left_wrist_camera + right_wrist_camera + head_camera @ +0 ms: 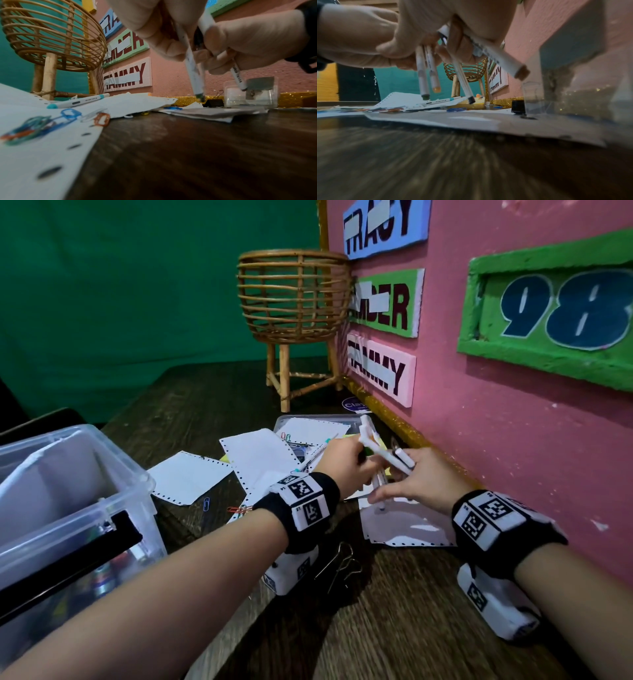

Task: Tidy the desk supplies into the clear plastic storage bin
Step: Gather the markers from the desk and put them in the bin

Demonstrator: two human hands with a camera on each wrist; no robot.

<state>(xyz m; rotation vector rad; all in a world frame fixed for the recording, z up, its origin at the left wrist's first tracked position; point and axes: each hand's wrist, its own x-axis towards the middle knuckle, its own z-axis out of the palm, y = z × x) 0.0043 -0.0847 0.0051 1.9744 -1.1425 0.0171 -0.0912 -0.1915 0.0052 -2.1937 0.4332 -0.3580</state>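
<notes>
Both hands meet over the paper pile near the pink board. My left hand (356,457) grips a bunch of white markers (368,436); in the right wrist view two of them (423,75) hang down with a green and an orange tip. My right hand (397,482) also holds white markers (402,462); one with a brown tip (501,60) and a thinner black-tipped one (463,81) stick out of it. The clear plastic storage bin (113,474) stands open at the left, some items inside. A teal-capped marker (78,101) lies on the papers.
Loose perforated sheets (191,475), coloured paper clips (68,113), a black binder clip (212,103) and a small clear box (250,94) lie on the dark wooden desk. Wire binder-clip handles (339,563) lie between my forearms. A rattan basket stand (294,302) stands behind.
</notes>
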